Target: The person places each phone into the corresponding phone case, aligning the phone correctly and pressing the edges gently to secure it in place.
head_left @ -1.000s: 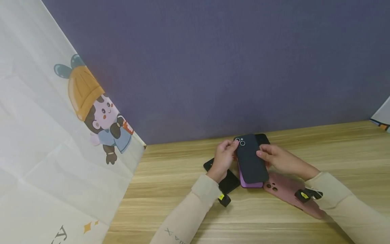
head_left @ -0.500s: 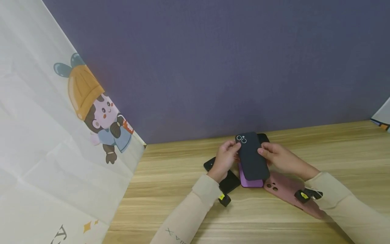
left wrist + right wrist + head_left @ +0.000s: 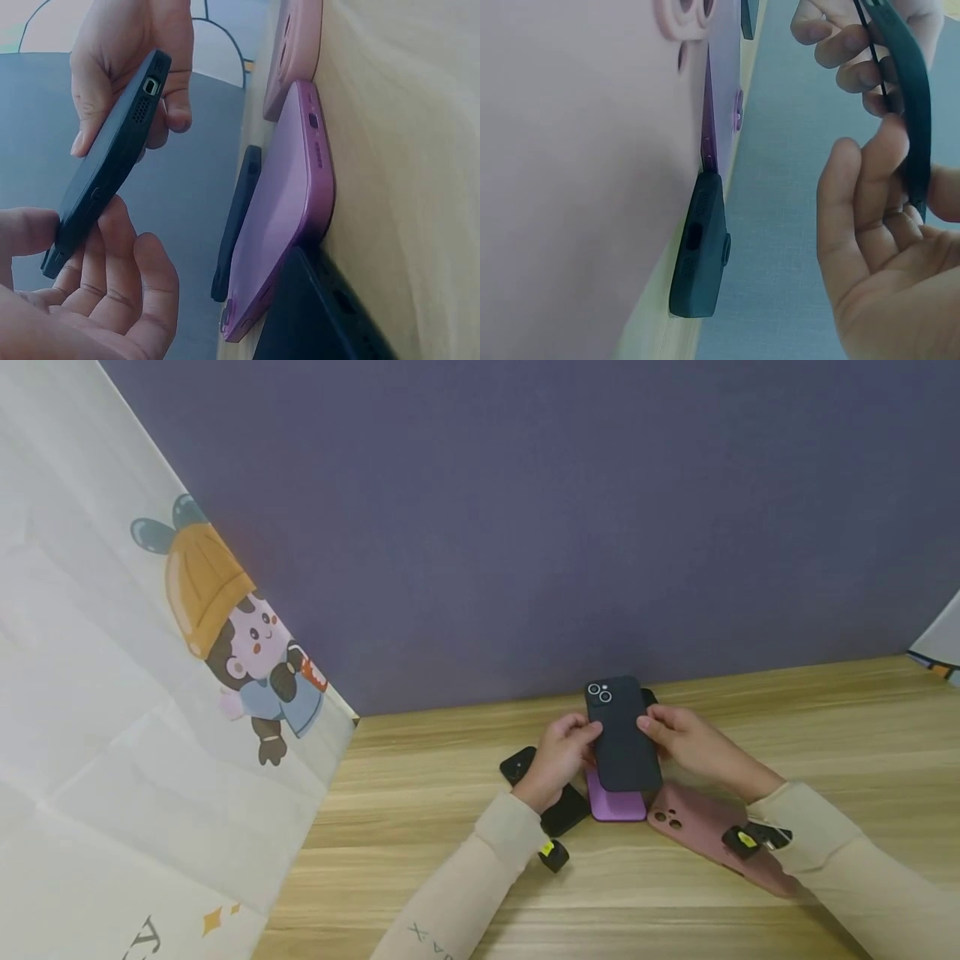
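The dark phone case (image 3: 622, 735) hangs above the counter (image 3: 450, 777) between both hands, its long axis running near to far, camera holes at the far end. The left hand (image 3: 558, 756) pinches its left edge; the right hand (image 3: 678, 739) pinches its right edge, equally close. A purple case (image 3: 615, 806) lies directly beneath.

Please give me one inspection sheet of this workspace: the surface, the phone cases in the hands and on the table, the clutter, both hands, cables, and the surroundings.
Surface: wooden table, light grain.
Job's things: dark case lifted off the table, camera holes away from the person.
Clutter: purple case, pink case and black case lying flat on the table; another black case behind, mostly hidden.
Hands: left hand and right hand each pinch a long edge of the dark case.
Cables: nothing seen.
Surroundings: purple-grey wall; cartoon-print sheet on the left.
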A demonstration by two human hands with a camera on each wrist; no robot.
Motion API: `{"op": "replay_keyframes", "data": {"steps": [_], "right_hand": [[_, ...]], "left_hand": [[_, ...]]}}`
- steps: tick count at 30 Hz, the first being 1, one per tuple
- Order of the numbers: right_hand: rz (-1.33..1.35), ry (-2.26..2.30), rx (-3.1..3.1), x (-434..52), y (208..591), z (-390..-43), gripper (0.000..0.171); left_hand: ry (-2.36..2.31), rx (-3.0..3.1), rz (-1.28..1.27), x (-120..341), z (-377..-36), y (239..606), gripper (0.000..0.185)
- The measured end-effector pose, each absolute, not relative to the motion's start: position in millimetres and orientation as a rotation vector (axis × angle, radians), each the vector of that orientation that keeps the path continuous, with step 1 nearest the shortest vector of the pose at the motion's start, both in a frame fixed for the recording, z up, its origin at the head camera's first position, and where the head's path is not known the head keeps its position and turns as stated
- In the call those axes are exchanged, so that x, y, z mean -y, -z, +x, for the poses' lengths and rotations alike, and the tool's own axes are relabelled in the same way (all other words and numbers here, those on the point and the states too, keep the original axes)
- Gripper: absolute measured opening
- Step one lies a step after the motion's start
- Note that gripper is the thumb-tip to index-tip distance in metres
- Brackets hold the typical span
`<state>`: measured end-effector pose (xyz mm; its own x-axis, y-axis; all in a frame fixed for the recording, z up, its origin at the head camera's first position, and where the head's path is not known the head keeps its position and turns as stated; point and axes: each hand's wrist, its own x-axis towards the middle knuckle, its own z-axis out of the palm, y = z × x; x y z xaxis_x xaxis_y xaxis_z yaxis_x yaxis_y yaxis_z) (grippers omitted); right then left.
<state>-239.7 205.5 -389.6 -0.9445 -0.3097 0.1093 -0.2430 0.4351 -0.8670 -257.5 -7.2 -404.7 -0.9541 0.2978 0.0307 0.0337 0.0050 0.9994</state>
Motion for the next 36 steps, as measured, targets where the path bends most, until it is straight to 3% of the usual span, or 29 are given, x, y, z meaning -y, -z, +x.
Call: {"op": "replay_keyframes", "data": {"steps": [16,29,36], "right_hand": [[-0.457,1.565,-2.591,-207.4,390.7,-236.0,0.043],[-0.435,1.57,-2.539,-203.3,389.3,-234.4,0.035],[-0.435,1.545,-2.493,-203.6,389.9,-235.7,0.039]], "left_hand": [[-2.029,-2.102,0.353,5.2,-250.3,398.4,0.02],[-2.028,-2.179,0.3,6.0,-249.4,401.5,0.02],[-2.037,-2.181,0.275,8.3,-250.2,402.3,0.021]]}}
